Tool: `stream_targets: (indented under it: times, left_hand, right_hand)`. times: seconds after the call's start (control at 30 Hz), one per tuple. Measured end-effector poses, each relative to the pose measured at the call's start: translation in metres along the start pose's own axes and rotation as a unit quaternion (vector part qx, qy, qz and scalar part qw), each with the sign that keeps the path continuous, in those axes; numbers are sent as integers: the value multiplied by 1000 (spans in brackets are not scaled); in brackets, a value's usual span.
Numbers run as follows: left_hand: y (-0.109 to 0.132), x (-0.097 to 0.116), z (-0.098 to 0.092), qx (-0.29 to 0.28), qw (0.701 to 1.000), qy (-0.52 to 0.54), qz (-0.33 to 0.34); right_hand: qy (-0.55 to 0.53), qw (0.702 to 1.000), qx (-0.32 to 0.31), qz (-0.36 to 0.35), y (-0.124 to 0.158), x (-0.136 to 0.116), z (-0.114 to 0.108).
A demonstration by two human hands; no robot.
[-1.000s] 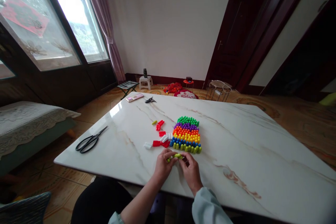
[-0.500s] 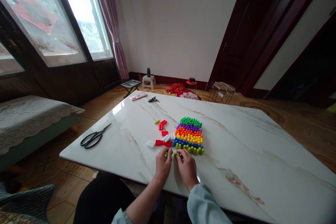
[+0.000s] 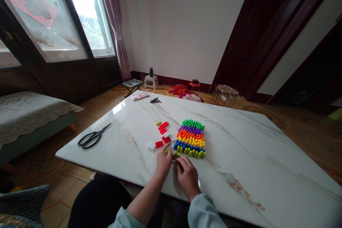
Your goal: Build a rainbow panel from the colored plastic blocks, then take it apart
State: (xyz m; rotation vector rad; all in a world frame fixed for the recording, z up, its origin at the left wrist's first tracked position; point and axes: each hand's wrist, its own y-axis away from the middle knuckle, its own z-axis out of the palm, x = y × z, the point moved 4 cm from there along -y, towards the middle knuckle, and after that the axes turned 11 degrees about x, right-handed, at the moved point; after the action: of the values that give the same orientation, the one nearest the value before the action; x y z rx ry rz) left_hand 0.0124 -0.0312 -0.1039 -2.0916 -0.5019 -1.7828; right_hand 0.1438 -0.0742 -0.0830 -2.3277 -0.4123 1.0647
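A block of beads (image 3: 191, 139) lies on the table in coloured rows: green, purple, orange, yellow, blue and olive green. At its near left corner my left hand (image 3: 163, 160) holds small olive green beads (image 3: 176, 154), its index finger stretched toward the loose red pieces. Close beside it on the right, my right hand (image 3: 187, 175) is closed in a pinch just below those beads. What lies between its fingertips is too small to make out. Loose red beads (image 3: 163, 126) and white beads (image 3: 151, 146) are scattered left of the block.
Black-handled scissors (image 3: 92, 137) lie at the left of the marble-patterned table (image 3: 240, 142). Pliers (image 3: 155, 100) and a pink phone-like object (image 3: 139, 96) rest near the far edge. Stools, including a white one (image 3: 151, 82), stand on the floor beyond.
My right hand has come slightly lower and its fingers have drawn in under the olive green beads. My left index finger has stretched out. The view has shifted a little.
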Motion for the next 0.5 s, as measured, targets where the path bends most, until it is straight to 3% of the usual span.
stream_targets:
  times: [0.07, 0.23, 0.5]
  left_hand:
    - [1, -1, -5, 20, 1000, 9, 13]
    - [13, 5, -18, 82, 986, -29, 139]
    - [16, 9, -13, 74, 980, -75, 167]
  right_hand:
    - [17, 1000, -18, -10, -1, 0, 3]
    - [52, 997, -47, -21, 0, 4, 9]
    - [26, 999, -24, -12, 0, 5, 7]
